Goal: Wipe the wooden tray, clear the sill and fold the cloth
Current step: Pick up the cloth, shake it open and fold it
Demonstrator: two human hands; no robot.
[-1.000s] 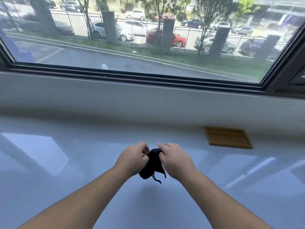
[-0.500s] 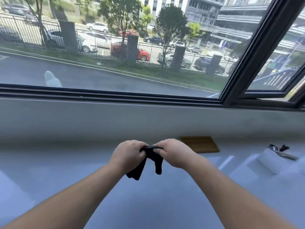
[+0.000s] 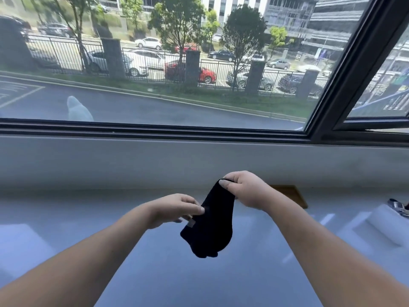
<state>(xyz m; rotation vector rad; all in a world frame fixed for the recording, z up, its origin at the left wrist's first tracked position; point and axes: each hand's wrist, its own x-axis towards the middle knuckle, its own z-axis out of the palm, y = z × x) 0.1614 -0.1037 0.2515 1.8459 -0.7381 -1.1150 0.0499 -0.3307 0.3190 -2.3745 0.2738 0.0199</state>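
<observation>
Both hands pinch the black cloth: right hand its top corner, left hand its side edge; soft, limp, light; best gripped by corners.

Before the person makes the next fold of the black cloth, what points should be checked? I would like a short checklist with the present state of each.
1. Right hand pinches the top edge of the black cloth: ok.
2. Left hand grips the cloth's side edge near its small tag: ok.
3. Cloth hangs free above the sill: ok.
4. Cloth spread flat for folding: not ok, its bottom is bunched.
5. Wooden tray out of the way, behind the right hand: ok.
6. Sill cleared: not ok, a metal object lies at the right edge.
</observation>
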